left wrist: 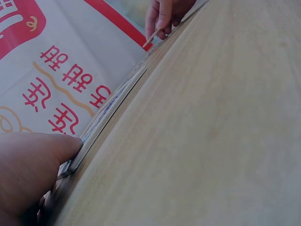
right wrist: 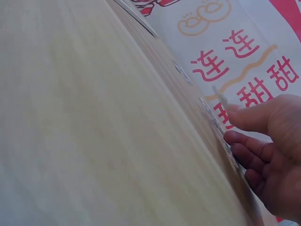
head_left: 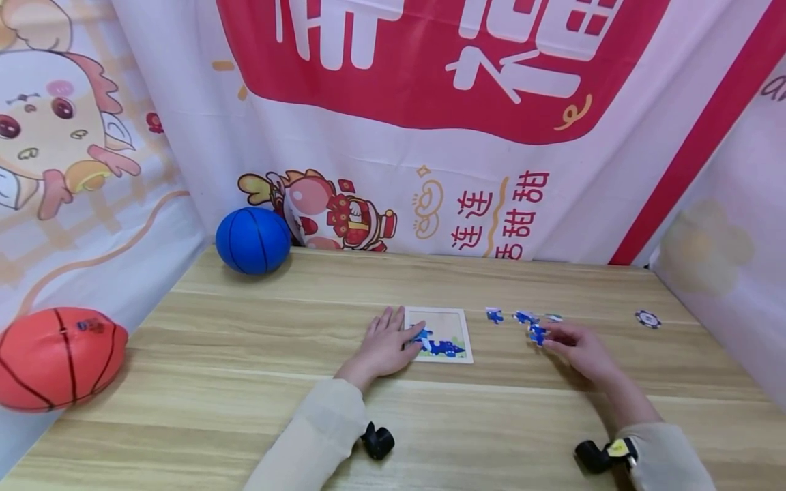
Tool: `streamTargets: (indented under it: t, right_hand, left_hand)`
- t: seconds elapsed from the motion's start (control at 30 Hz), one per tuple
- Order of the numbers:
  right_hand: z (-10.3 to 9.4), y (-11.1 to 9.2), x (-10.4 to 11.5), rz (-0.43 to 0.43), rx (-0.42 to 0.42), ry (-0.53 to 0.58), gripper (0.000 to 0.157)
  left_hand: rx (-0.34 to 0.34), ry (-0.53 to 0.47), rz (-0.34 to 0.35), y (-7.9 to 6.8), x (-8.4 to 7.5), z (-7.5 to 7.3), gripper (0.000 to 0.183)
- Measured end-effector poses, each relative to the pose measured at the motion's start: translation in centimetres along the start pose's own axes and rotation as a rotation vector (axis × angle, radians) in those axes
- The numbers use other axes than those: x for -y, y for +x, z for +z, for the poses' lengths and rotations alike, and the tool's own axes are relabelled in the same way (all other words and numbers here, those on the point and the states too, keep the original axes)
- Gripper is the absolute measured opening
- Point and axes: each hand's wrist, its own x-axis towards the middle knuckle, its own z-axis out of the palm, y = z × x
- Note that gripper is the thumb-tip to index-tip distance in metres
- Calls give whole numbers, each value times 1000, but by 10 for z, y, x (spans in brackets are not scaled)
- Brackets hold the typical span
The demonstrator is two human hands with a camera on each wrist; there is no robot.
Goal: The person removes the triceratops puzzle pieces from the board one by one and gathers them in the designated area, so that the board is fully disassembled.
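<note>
A small white-rimmed jigsaw board (head_left: 469, 344) lies on the table, its lower part filled with blue and green pieces. My left hand (head_left: 385, 344) rests on its left side, fingers extended; in the left wrist view the thumb (left wrist: 70, 147) presses on the board's edge. Right of the board, my right hand (head_left: 580, 349) pinches a blue puzzle piece (head_left: 537, 335) between thumb and fingers. The right wrist view shows that piece edge-on (right wrist: 221, 99), raised above the table. Loose puzzle pieces (head_left: 494, 315) lie between the board and the right hand, some partly hidden by it.
A round black-and-white chip-like disc (head_left: 647, 318) lies at the right of the wooden table (head_left: 245, 334). A blue ball (head_left: 253, 241) stands at the back left corner, a red ball (head_left: 61, 358) at the left edge. Printed cloth (head_left: 393, 150) hangs behind.
</note>
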Motion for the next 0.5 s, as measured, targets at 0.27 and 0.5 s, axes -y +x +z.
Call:
streamTargets:
  t: [0.27, 0.5]
  right_hand:
    - [8, 2, 0, -73, -47, -64, 35]
    - [14, 5, 1, -123, -85, -118, 30]
  left_hand:
    - [-3, 1, 4, 0, 0, 1, 46]
    - [-6, 5, 11, 1, 1, 0, 46]
